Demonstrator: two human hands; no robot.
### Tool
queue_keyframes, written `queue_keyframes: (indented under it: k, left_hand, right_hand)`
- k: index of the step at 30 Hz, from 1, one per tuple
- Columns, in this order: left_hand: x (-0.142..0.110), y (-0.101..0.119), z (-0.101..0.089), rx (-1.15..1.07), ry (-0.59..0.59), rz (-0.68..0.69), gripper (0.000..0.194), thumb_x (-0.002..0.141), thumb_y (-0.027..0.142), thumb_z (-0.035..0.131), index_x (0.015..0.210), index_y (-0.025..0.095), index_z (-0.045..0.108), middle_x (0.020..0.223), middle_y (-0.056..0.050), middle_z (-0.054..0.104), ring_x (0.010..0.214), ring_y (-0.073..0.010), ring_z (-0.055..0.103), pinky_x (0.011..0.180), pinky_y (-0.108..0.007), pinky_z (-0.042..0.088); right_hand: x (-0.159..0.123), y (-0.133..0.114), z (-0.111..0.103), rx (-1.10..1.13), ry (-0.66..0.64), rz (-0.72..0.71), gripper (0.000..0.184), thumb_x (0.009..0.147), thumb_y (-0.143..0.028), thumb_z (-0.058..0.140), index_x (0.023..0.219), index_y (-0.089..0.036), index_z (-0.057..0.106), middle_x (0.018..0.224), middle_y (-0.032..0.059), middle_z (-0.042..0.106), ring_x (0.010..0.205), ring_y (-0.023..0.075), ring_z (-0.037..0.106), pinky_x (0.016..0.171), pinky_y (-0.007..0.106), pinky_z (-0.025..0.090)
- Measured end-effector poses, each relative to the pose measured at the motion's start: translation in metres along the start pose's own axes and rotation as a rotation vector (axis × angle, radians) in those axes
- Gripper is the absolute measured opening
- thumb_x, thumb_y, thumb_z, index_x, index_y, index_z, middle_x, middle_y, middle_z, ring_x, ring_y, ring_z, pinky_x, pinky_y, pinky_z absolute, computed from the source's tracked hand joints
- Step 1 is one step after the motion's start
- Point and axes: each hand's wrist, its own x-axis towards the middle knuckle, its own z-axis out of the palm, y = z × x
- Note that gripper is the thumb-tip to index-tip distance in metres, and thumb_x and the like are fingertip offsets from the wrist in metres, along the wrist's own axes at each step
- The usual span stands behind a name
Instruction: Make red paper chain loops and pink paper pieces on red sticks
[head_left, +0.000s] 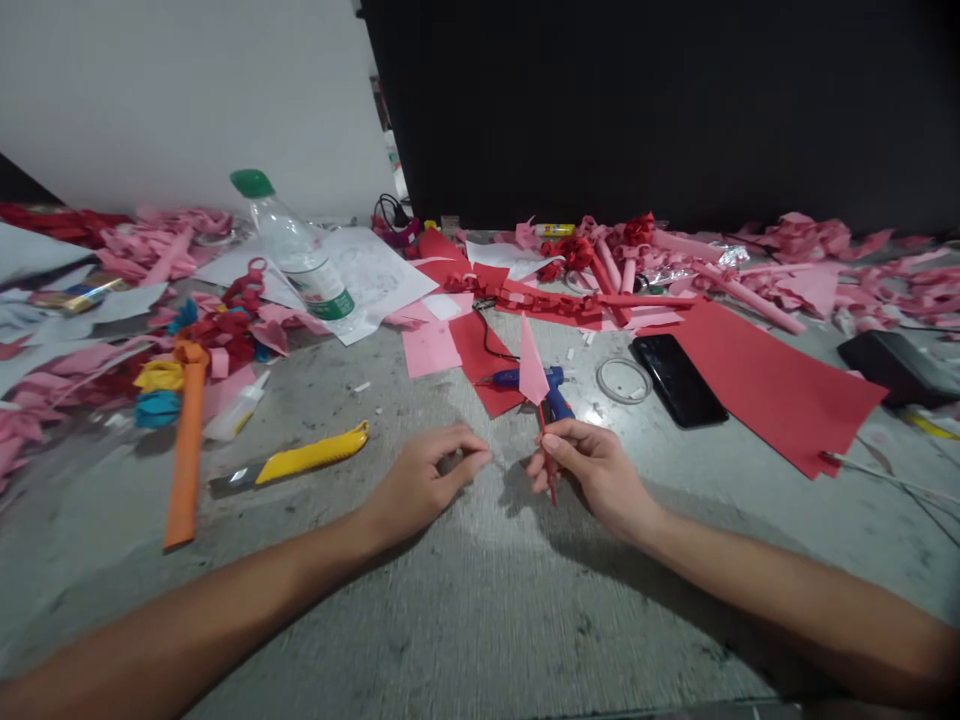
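Observation:
My right hand (pixel 592 465) pinches a thin red stick between thumb and fingers. At the stick's upper end stands a folded pink paper triangle (pixel 532 368), like a small flag. My left hand (pixel 431 475) hovers to the left of it, apart from the stick, thumb and forefinger pressed together. Whatever may be between those fingertips is too small to make out. Just behind the pink paper lies a blue glue gun (pixel 556 400), partly hidden by it. A yellow utility knife (pixel 313 455) rests left of my left hand, its blade toward the left.
A plastic bottle (pixel 304 260) with a green cap stands back left. An orange paper roll (pixel 185 450) lies in front of paper scraps. On the right are a tape ring (pixel 624 380), a black phone (pixel 679 380) and red paper sheets (pixel 780 385). Pink paper pieces (pixel 810 240) line the back.

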Motion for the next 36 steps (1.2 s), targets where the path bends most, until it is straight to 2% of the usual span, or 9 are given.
queue_keyframes:
  k: [9,12,14,17,22,31,33,36]
  left_hand:
    - [-0.001,-0.001,-0.001,-0.059,-0.042,-0.006,0.025,0.104,0.036,0.064,0.092,0.020,0.077,0.090,-0.003,0.077,0.083,-0.0160,0.067,0.079,-0.029,0.047]
    - [0.003,0.005,0.000,-0.129,0.006,-0.049,0.027,0.102,0.039,0.066,0.088,0.020,0.078,0.085,-0.003,0.075,0.081,-0.0163,0.065,0.078,-0.029,0.046]
    - [0.010,0.013,0.003,-0.255,0.060,-0.134,0.027,0.098,0.042,0.070,0.087,0.019,0.080,0.082,-0.002,0.075,0.077,-0.0155,0.062,0.074,-0.028,0.045]
    - [0.024,0.029,0.012,-0.456,0.085,-0.226,0.028,0.090,0.046,0.078,0.087,0.019,0.082,0.080,-0.002,0.074,0.070,-0.0137,0.058,0.069,-0.027,0.044]
    - [0.040,0.044,0.032,-0.525,0.153,-0.182,0.036,0.085,0.048,0.081,0.066,0.017,0.075,0.063,-0.001,0.065,0.064,-0.0134,0.056,0.065,-0.027,0.043]
    - [0.040,0.036,0.060,-0.622,0.320,-0.181,0.035,0.083,0.046,0.085,0.066,0.018,0.071,0.061,0.002,0.058,0.061,-0.0106,0.051,0.061,-0.026,0.041]
    - [0.038,0.036,0.062,-0.650,0.324,-0.194,0.037,0.084,0.047,0.085,0.066,0.018,0.071,0.063,0.002,0.059,0.061,-0.0109,0.052,0.061,-0.026,0.043]
    - [0.036,0.035,0.061,-0.694,0.265,-0.204,0.036,0.082,0.050,0.087,0.071,0.018,0.074,0.066,0.000,0.065,0.063,-0.0124,0.057,0.061,-0.027,0.046]
  right_hand:
    - [-0.001,-0.004,-0.002,-0.047,-0.097,-0.011,0.036,0.098,-0.052,0.078,0.097,-0.017,0.069,0.089,0.0080,0.083,0.065,0.0159,0.078,0.062,0.026,0.058]
    - [-0.003,-0.003,0.000,-0.047,-0.130,0.008,0.035,0.099,-0.051,0.077,0.099,-0.017,0.069,0.092,0.0081,0.084,0.068,0.0164,0.080,0.064,0.026,0.058]
    - [-0.005,-0.002,0.003,-0.038,-0.152,0.012,0.035,0.099,-0.051,0.077,0.100,-0.017,0.069,0.093,0.0078,0.084,0.068,0.0164,0.080,0.063,0.025,0.057]
    - [-0.009,0.000,0.005,-0.056,-0.158,0.015,0.038,0.098,-0.054,0.077,0.099,-0.017,0.067,0.091,0.0079,0.084,0.066,0.0162,0.079,0.060,0.024,0.053]
    - [-0.014,-0.001,0.006,-0.073,-0.161,-0.006,0.043,0.095,-0.058,0.079,0.097,-0.017,0.066,0.088,0.0074,0.083,0.065,0.0160,0.078,0.062,0.025,0.053]
    - [-0.008,0.001,0.006,-0.058,-0.192,-0.027,0.045,0.091,-0.060,0.081,0.092,-0.017,0.067,0.081,0.0053,0.080,0.062,0.0165,0.075,0.059,0.027,0.055]
    - [-0.009,0.001,0.006,-0.050,-0.185,-0.027,0.043,0.092,-0.059,0.081,0.092,-0.017,0.068,0.083,0.0055,0.080,0.066,0.0165,0.076,0.060,0.026,0.056]
    - [-0.010,-0.001,0.006,-0.034,-0.169,-0.033,0.040,0.093,-0.056,0.081,0.096,-0.017,0.071,0.083,0.0038,0.079,0.066,0.0151,0.076,0.063,0.026,0.058]
